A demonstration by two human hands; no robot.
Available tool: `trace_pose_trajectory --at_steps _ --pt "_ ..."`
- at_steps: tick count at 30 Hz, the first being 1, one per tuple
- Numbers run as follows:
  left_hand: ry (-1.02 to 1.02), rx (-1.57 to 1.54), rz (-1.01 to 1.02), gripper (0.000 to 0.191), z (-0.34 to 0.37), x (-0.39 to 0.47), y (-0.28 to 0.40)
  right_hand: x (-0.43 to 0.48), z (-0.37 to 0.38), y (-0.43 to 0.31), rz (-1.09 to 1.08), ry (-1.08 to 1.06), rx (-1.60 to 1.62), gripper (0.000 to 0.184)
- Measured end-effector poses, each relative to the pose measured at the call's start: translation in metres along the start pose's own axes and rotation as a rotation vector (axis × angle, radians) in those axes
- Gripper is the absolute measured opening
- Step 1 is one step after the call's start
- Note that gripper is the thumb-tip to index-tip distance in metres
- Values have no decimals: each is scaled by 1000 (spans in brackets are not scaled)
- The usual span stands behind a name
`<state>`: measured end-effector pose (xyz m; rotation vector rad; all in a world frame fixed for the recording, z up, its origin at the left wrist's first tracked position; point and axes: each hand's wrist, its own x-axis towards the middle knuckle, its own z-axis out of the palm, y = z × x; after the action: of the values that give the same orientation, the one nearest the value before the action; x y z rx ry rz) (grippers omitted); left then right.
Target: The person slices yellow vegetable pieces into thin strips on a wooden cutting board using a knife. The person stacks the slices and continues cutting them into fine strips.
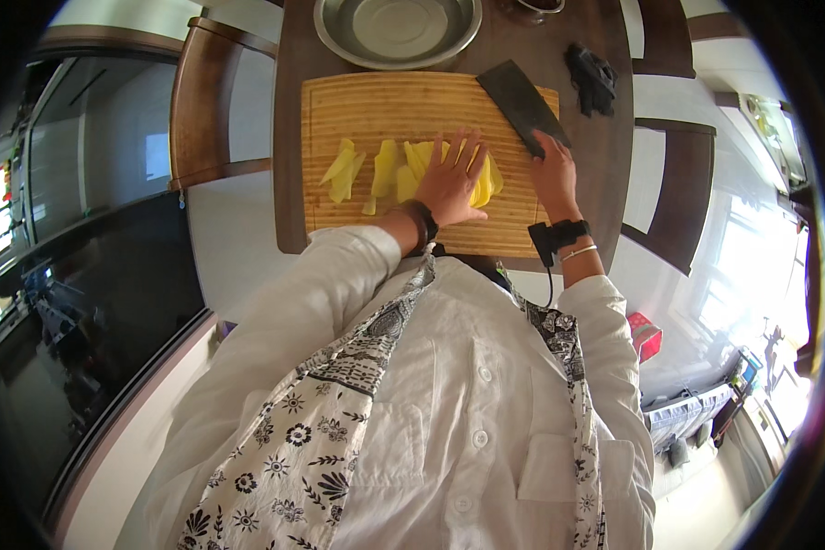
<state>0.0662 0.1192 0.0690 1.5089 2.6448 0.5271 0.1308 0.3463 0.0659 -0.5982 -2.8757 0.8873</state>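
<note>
Thin yellow slices, probably of potato (385, 168), lie in a row across a bamboo cutting board (357, 103). My left hand (452, 182) rests palm down with spread fingers over the slices at the right of the row. A dark, broad-bladed cleaver (519, 100) lies slanting over the board's upper right part. At its lower end is my right hand (554, 172), fingers curled near the cleaver's edge; its handle is hidden, and whether the hand grips it cannot be told.
A wide metal basin (399, 62) stands beyond the board on the dark wooden table (601, 158). Another metal bowl (543, 8) is at the far right, with a crumpled black cloth-like thing (591, 79) nearer. Wooden chairs (203, 103) flank the table.
</note>
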Motion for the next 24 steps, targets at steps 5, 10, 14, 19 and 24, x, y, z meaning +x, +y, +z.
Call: trace_pose_trajectory --at_steps 5,10,14,19,24 --pt "-130 22 20 116 19 13 -6 -35 -21 20 80 -13 -70 44" --pt "-143 -8 -18 108 19 12 -6 -62 -29 25 63 34 -25 48" --pt "-126 31 -44 97 16 9 -2 -64 -33 30 67 38 -112 55" --pt "-235 15 -82 96 15 13 -1 -47 -24 36 176 -104 -107 71" --pt "-23 33 -34 77 8 3 3 -25 -9 47 126 -158 -151 67"
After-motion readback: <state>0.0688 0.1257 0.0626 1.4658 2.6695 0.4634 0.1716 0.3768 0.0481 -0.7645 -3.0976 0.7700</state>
